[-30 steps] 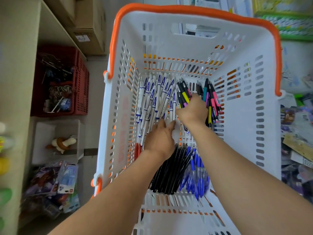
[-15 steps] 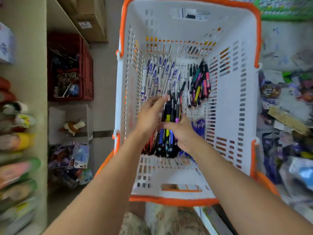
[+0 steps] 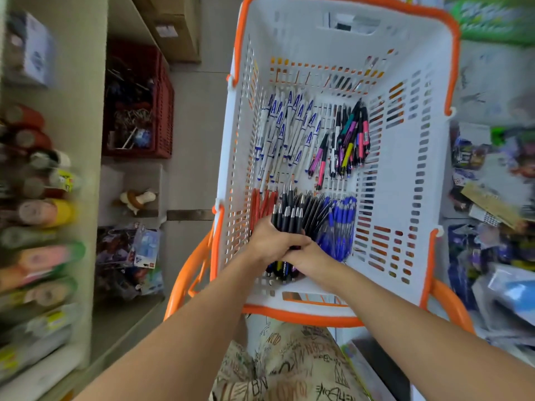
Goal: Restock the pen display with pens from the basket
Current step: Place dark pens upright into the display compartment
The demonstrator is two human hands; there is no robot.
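1. I see both hands wrapped around one bundle of black pens (image 3: 286, 219) inside the white basket (image 3: 405, 175). The left hand (image 3: 267, 241) grips it from the left, fingers curled over the barrels. The right hand (image 3: 308, 257) clamps it from below, at the basket's near wall.

2. Half a second ago the bundle is upright between the hands near the middle of the basket. Now it sits low against the near left corner, its silver-collared ends pointing toward the far wall. I judge the hands are squaring the pens into one tidy fistful.

3. A second ago the right hand is deep among the coloured pens (image 3: 348, 140) by the far right of the basket floor, and the left lies flat by the white pens (image 3: 285, 131). Both hands have since pulled back toward me.

4. The white pens lie at the basket's far left. The blue pens (image 3: 340, 224) lie just right of the held bundle. The red pens (image 3: 262, 202) lie just behind the left hand, along the left wall.

5. For the task this means a batch is gathered but not yet lifted out. No pen display shows in my view beyond the basket, so the carry and placing remain.
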